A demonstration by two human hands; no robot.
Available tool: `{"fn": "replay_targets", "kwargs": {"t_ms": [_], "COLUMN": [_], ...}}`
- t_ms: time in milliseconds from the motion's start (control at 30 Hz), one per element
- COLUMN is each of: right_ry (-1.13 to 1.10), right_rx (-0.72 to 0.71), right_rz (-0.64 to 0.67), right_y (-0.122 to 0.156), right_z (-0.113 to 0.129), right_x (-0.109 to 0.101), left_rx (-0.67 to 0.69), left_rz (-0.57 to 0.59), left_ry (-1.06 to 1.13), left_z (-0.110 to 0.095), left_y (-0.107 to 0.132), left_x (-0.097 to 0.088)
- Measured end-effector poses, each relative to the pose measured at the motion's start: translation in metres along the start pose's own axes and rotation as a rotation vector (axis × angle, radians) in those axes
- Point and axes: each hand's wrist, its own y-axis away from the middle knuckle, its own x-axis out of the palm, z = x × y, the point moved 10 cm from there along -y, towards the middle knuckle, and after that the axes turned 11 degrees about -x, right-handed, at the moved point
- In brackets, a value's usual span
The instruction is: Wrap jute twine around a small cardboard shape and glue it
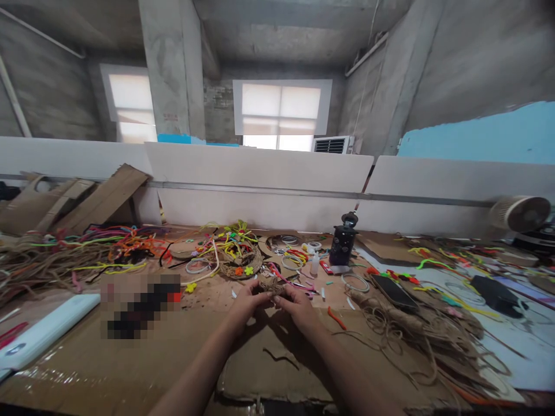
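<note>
Both my hands meet over the cardboard-covered table, pinched on a small brown jute twine piece [272,285]. My left hand [248,301] grips its left side with curled fingers. My right hand [298,305] grips its right side the same way. Just beyond them lies a jute-wrapped ring [241,261] decorated with small felt flowers and coloured pipe cleaners. Loose jute strands [416,330] trail to the right of my right hand.
Piles of coloured pipe cleaners [125,241] and jute lie at the left. A black glue gun stand [342,242], a small white bottle [315,264], rings, a phone [394,290], a fan [520,212] and cardboard scraps [87,199] surround the work spot. White partition boards [260,173] stand behind.
</note>
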Motion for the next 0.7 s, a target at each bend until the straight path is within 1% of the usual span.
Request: {"fn": "replay_targets", "kwargs": {"t_ms": [167,367,467,700], "right_ry": [0.013,0.005,0.004,0.023], "right_rx": [0.004,0.047,0.045,0.032], "right_rz": [-0.008,-0.011,-0.012,-0.020], "right_y": [-0.0006,-0.0007,0.0000,0.0008], "right_z": [0.0021,-0.0017,-0.0013,-0.0017], "right_x": [-0.0029,0.0001,0.0006,-0.0076], "left_rx": [-0.023,-0.014,-0.009,-0.012], "left_rz": [0.000,-0.039,-0.039,-0.039], "left_ry": [-0.008,0.007,0.008,0.004], "left_z": [-0.0014,-0.0038,-0.0037,-0.0036], "left_y": [0.0049,0.0063,0.0052,0.0062], "left_x": [0.0021,-0.0028,-0.0027,0.0002]}}
